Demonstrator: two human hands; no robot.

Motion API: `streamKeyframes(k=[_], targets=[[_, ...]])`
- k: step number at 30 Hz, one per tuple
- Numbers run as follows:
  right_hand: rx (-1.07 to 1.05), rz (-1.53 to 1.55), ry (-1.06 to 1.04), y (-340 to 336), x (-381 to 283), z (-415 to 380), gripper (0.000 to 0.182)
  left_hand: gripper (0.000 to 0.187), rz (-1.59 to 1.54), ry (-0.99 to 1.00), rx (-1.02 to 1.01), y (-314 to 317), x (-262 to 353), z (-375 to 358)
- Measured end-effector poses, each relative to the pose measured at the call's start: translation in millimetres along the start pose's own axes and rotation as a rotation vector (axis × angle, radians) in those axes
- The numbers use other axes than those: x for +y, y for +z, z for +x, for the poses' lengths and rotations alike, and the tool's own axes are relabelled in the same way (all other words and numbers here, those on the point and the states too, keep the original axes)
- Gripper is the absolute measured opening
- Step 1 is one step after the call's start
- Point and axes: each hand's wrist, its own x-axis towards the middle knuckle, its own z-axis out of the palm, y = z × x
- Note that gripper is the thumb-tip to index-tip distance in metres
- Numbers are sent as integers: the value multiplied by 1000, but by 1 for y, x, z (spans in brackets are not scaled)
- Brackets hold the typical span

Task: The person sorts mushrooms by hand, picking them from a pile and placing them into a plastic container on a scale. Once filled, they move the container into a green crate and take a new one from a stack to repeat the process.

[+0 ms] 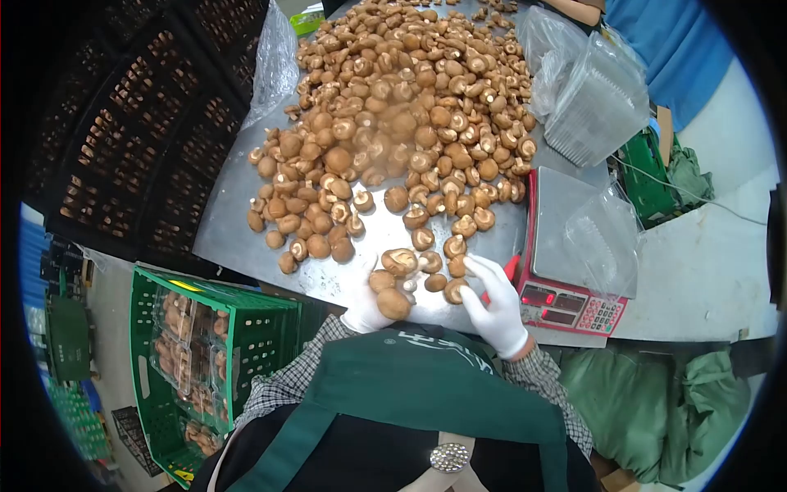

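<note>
My left hand (358, 305), in a white glove, is closed around several brown mushrooms with pale stems, which look like shiitake; the held mushrooms (393, 303) cover most of its fingers. In a white glove too, my right hand (500, 312) is at the table's front edge with thumb and fingers apart. Its fingertips are beside a small mushroom (455, 291), perhaps touching it. Between my hands lie a few loose mushrooms (435, 283). Beyond them, a large heap of mushrooms (393, 107) spreads over the metal table (238, 238).
On the right stands a red scale (566, 307) with a plastic container (611, 238) on its plate. Stacked clear trays (598, 98) sit behind it. A green crate (262, 324) of packed mushrooms is at left, below black crates (139, 131). Another person's arm (578, 10) shows at top right.
</note>
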Motion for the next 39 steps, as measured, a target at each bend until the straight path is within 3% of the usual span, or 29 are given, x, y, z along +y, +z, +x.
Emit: streamKeyframes(k=[3, 4, 7, 8, 11, 14, 17, 20, 23, 24, 27, 28, 29, 30, 31, 35, 38, 39], targets=[[-22, -86, 104, 7, 32, -6, 35, 28, -64, -55, 49, -10, 7, -11], [-30, -2, 189, 8, 38, -11, 34, 27, 603, 227, 13, -21, 0, -10], [-90, -14, 146, 10, 34, -9, 33, 27, 22, -20, 38, -18, 6, -9], [-98, -1, 110, 12, 28, -5, 33, 33, 260, 90, 147, 19, 8, -18], [-118, 66, 68, 27, 18, 0, 34, 38, -58, -22, 27, 45, 16, -24], [-128, 136, 39, 36, 0, 9, 38, 44, -29, -28, 48, 24, 7, -9], [-107, 67, -49, 45, -9, 16, 35, 44, -49, -109, -68, 23, 6, -16], [-193, 37, -65, 48, -7, 17, 33, 47, 93, -273, 56, 24, 6, -18], [-216, -34, -70, 51, -2, 9, 31, 45, 10, -300, -13, 9, 2, -18], [-263, -41, -44, 46, -6, 9, 32, 43, 113, -215, 73, 12, -1, -18], [-195, 67, 8, 40, 18, 0, 34, 41, 103, -257, -50, -8, 2, -16], [-144, 71, 111, 28, 31, 1, 35, 32, 120, -276, -116, -9, 10, -15], [22, 156, 203, 19, 43, 0, 35, 23, 350, -114, -42, -19, 8, -12], [24, 80, 261, 6, 59, -2, 34, 18, 595, 28, 66, -28, 6, -8], [28, 5, 318, -2, 69, -4, 33, 19, 606, 65, 97, -36, 6, -6], [-146, -271, 184, 13, 77, 0, 38, 32, 559, 94, 248, -38, 1, -4], [-313, -481, 370, 39, 74, 9, 53, 28, 529, 111, 256, -39, -3, -2], [-291, -461, 372, 43, 78, 8, 53, 26, 348, 32, 275, -29, -1, -5]])
